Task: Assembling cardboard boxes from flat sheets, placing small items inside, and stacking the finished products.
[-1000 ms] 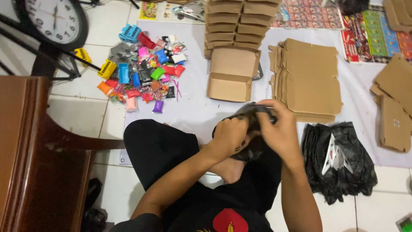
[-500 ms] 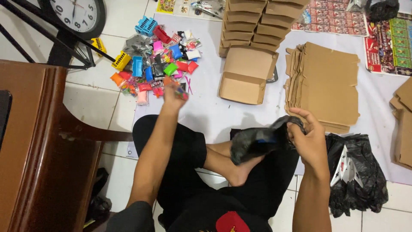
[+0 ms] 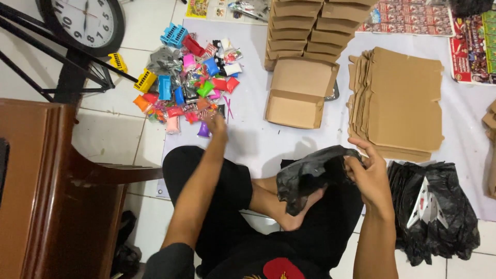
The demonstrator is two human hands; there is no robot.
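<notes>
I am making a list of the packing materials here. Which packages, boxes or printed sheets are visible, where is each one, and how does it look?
Small colourful packets: a heap on the floor, upper left, at the left hand.
Open brown cardboard box: top centre.
Flat brown cardboard blanks: a stack, upper right.
Black plastic bag: crumpled, in the right hand.
Red printed sheets: top right edge.

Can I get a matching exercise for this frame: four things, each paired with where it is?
Things:
1. black plastic bag
2. pile of colourful small packets
3. open cardboard box
4. wall clock

Places:
A. at the left hand's fingertips
B. top left, on the tiled floor
C. held in the right hand
D. on the white sheet, beside the flat cardboard stack

Pairs: 1-C, 2-A, 3-D, 4-B
</notes>
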